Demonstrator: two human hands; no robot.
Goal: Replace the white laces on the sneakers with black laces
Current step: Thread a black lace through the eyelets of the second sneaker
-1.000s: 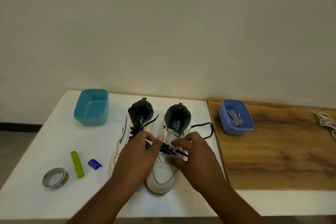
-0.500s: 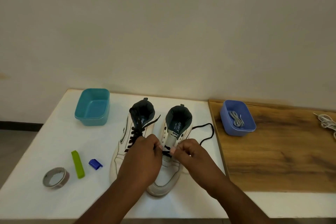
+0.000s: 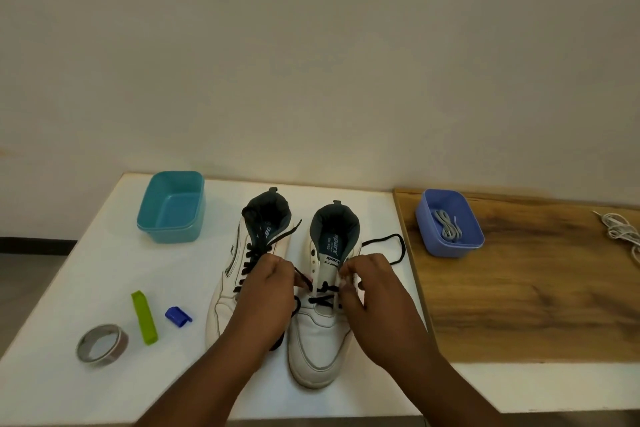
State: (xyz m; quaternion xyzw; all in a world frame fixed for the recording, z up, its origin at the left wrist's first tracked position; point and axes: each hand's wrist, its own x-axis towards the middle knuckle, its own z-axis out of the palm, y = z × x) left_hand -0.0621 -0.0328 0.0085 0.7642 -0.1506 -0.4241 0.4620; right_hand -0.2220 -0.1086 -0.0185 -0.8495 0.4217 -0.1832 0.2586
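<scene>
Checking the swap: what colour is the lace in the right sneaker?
Black lace, clearest in the head view.

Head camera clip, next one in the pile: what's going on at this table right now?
A person is threading a black lace through the right white sneaker on a white table. The left hand and right hand each pinch a lace end, with only the lower eyelets crossed so far. The left white sneaker beside it already carries black lacing. A blue plastic tub on the wooden board holds a pale lace; a teal plastic tub sits at the far left.
</scene>
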